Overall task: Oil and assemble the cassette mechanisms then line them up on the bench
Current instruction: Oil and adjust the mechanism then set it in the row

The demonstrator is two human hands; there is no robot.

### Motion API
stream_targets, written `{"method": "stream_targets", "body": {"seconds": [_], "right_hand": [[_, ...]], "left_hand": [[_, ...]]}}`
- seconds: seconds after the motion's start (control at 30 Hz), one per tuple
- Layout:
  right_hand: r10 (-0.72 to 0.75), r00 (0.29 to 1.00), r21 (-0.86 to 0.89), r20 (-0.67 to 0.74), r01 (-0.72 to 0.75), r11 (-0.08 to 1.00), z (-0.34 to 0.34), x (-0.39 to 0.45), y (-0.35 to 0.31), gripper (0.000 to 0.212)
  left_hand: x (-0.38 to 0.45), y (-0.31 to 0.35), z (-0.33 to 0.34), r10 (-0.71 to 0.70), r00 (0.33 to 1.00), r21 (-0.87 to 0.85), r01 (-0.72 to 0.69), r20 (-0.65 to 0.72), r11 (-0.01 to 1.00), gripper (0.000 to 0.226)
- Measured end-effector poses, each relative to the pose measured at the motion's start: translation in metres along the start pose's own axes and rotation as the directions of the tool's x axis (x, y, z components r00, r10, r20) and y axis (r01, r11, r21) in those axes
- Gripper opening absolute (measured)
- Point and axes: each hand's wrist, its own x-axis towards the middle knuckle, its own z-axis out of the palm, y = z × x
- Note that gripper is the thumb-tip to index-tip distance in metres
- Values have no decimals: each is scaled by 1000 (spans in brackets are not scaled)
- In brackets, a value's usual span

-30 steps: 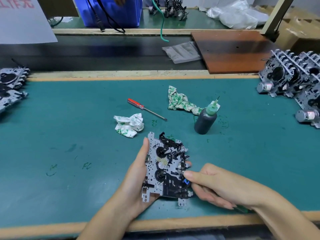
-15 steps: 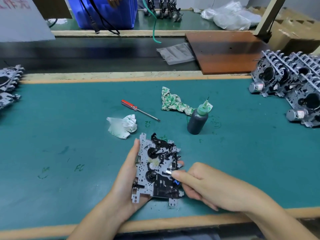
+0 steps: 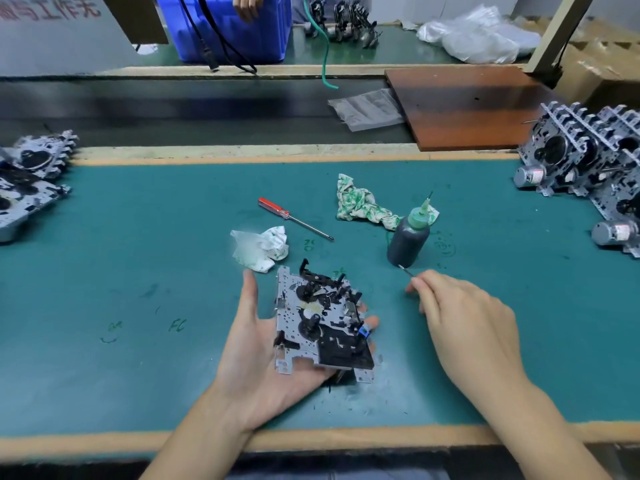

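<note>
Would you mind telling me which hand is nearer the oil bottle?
Right. The right hand sits just below the oil bottle; the left hand is farther off, holding the cassette mechanism.

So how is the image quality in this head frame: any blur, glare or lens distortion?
Head view: bench edge bows, typical wide-angle distortion; lighting even, shadows soft. The cassette mechanism in the left hand is fairly sharp; the right hand and white tissue look slightly smeared. No strong glare.
</note>
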Motion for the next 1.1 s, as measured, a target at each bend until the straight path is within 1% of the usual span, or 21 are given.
{"method": "stream_targets", "body": {"seconds": [0.03, 0.07, 0.1, 0.13, 0.17, 0.2, 0.23, 0.27, 0.3, 0.37, 0.43, 0.5, 0.63, 0.73, 0.83, 0.93, 1.1], "right_hand": [[-7, 1000, 0, -1, 7, 1000, 1, 1, 1, 35], [-9, 1000, 78, 4, 9, 997, 1, 2, 1, 33], [-16, 999, 239, 34, 8, 971, 2, 2, 2, 31], [-50, 994, 454, 99, -1, 891, 3, 1, 2, 31], [-117, 977, 658, 180, -32, 753, 1, -1, -1, 34], [-205, 943, 794, 262, -89, 602, -2, -3, -4, 38], [-293, 894, 855, 338, -161, 494, -3, -6, -7, 41], [-370, 837, 869, 404, -225, 440, -4, -8, -8, 43], [-427, 778, 862, 461, -278, 424, -5, -9, -10, 46], [-479, 688, 829, 544, -355, 432, -7, -11, -14, 47], [-487, 648, 804, 585, -387, 450, -8, -11, -17, 45], [-483, 639, 795, 598, -399, 456, -6, -12, -20, 45], [-468, 635, 784, 615, -423, 455, -5, -10, -22, 46], [-481, 605, 769, 634, -428, 475, -6, -10, -21, 52], [-490, 576, 746, 654, -387, 542, -9, -6, -20, 61], [-468, 577, 715, 669, -330, 616, -10, -2, -18, 63], [-473, 583, 708, 660, -274, 651, -7, 0, -14, 64]], "left_hand": [[0, 0, 0, 1, 1000, 2, -1, 13, 1000, 100], [0, 0, 0, 3, 1000, 7, -3, 23, 1000, 100], [1, -1, 0, 2, 1000, 12, -2, 24, 1000, 99], [1, -1, 1, 1, 1000, 23, -1, 17, 1000, 100], [1, -1, 1, -2, 1000, 44, 2, 4, 999, 100], [1, -1, 0, -10, 1000, 78, 11, -17, 997, 100], [2, -2, -1, -19, 999, 118, 25, -47, 993, 99], [2, -2, -4, -24, 997, 152, 35, -75, 988, 98], [3, -2, -7, -17, 995, 181, 35, -97, 983, 97], [3, -5, -11, 27, 988, 239, 10, -152, 971, 90], [5, -9, -10, 79, 972, 286, -13, -221, 958, 81], [6, -11, -8, 107, 963, 299, -28, -249, 954, 77], [5, -11, -4, 110, 960, 310, -26, -258, 950, 74], [5, -11, -3, 110, 958, 307, -25, -265, 951, 73], [6, -11, 0, 110, 955, 308, -20, -276, 951, 71], [6, -11, 1, 110, 953, 306, -20, -282, 952, 69], [5, -11, 4, 127, 945, 315, -27, -302, 949, 68]]}}
